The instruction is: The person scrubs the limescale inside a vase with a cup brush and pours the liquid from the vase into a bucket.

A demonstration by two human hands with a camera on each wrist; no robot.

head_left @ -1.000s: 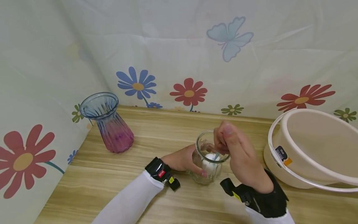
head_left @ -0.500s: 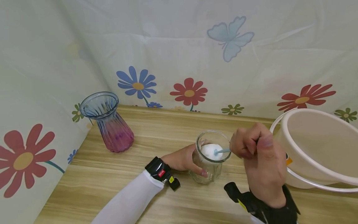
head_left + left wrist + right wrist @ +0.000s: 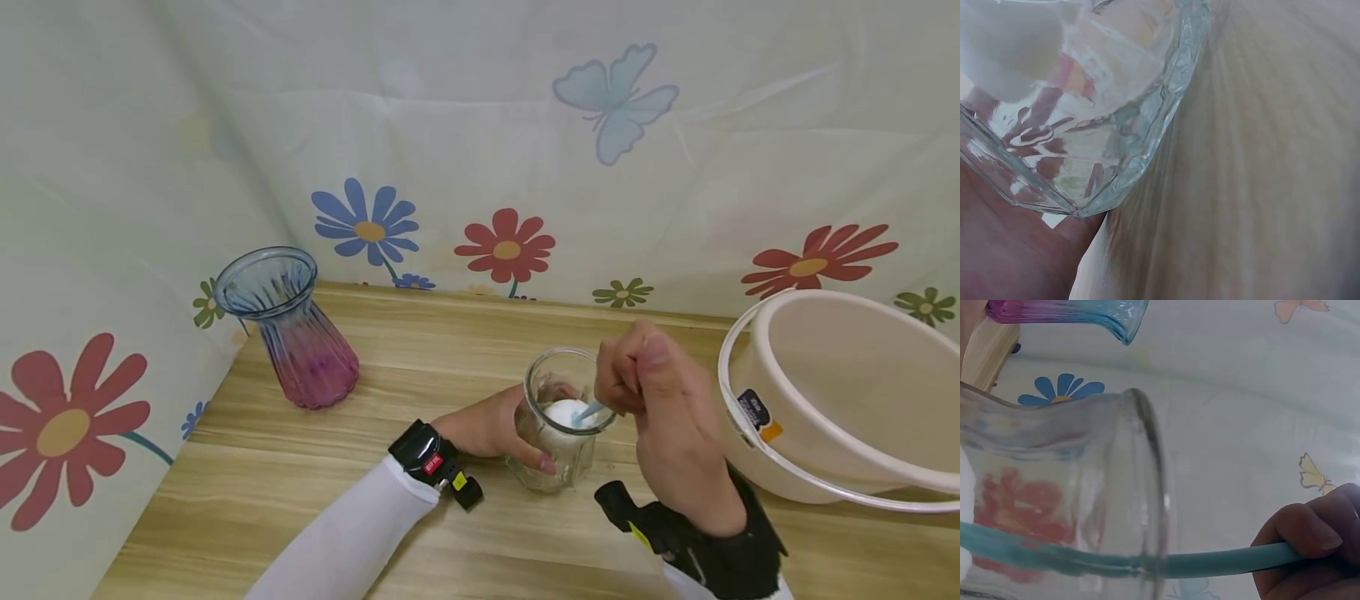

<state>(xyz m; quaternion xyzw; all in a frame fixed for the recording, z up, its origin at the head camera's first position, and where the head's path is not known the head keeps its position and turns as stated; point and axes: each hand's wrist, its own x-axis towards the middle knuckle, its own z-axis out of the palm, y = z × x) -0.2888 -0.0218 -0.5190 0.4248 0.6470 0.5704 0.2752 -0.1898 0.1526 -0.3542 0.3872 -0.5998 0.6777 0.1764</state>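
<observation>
A clear glass vase (image 3: 573, 467) with a thick round rim stands on the table, tilted slightly in the head view. My left hand (image 3: 502, 427) wraps its side, thumb across the front, some fingers showing through the glass. The left wrist view shows the faceted glass base (image 3: 1138, 134) beside my palm (image 3: 1016, 256). My right hand (image 3: 663, 408) grips the light blue handle (image 3: 1229, 561) of a sponge brush, fist just outside the rim. The brush's white sponge head (image 3: 561, 413) is inside the vase, below the rim. My fist hides the handle's upper end.
A ribbed blue-to-pink glass vase (image 3: 311, 354) stands at the left. At the right, a cream bucket (image 3: 738, 450) with a pale handle and dark label sits close to my right hand. A flower-printed sheet (image 3: 435, 125) hangs behind the wooden table (image 3: 420, 333).
The right hand first pulls the brush up and to the right, raising the sponge towards the rim, then moves partway back left, lowering it. The left hand keeps its hold on the glass vase.
</observation>
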